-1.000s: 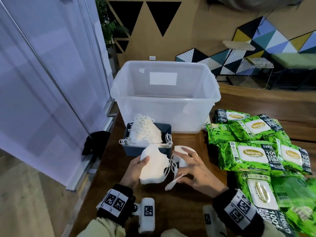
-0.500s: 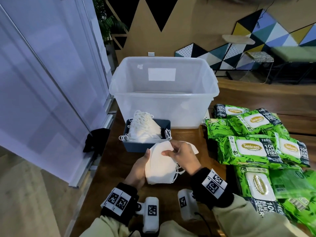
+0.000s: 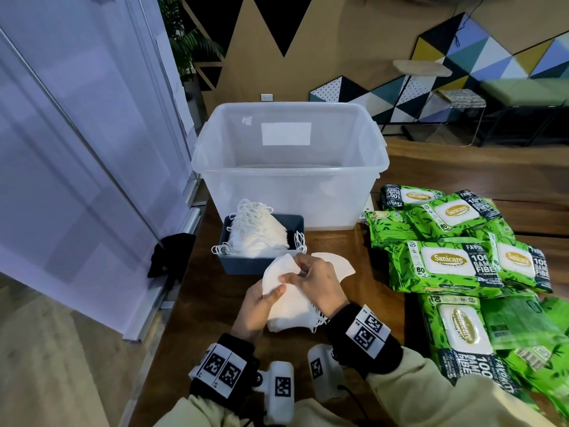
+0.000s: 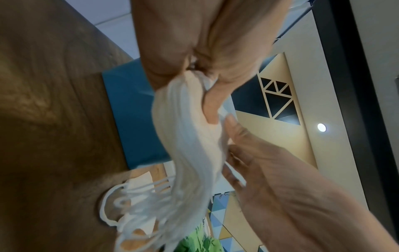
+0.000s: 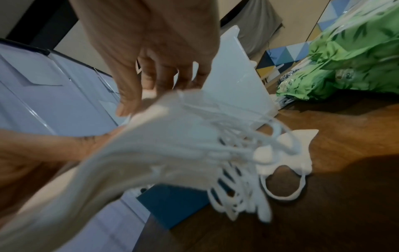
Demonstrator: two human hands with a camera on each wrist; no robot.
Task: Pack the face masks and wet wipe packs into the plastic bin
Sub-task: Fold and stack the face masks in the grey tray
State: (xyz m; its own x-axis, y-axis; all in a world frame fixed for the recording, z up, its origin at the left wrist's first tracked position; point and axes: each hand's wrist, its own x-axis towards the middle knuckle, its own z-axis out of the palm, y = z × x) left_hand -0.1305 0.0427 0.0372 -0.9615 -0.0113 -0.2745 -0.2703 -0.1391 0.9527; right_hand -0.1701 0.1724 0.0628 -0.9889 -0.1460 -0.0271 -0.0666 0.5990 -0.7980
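1. Since a second ago the right hand (image 3: 320, 286) has crossed from the table side onto the masks (image 3: 288, 298), and the loose mask (image 3: 337, 263) it was lifting is now lying flat on the table (image 3: 378, 306) behind its knuckles.
2. The bin (image 3: 289, 167) is standing open at the far edge, well beyond both hands.
3. The wipes (image 3: 446, 263) are lying piled to the right, apart from the hands.
4. The tray (image 3: 261, 263) of more masks is sitting just in front of the bin, close behind the hands.
5. The masks are being held as a stack between the hands above the table, long axis running from far-left to near-right, ear loops trailing toward the right wrist.
6. The left hand (image 3: 261, 306) is gripping the stack's left edge, thumb on top.
7. The right hand is pinching the stack's upper end, fingers curled.
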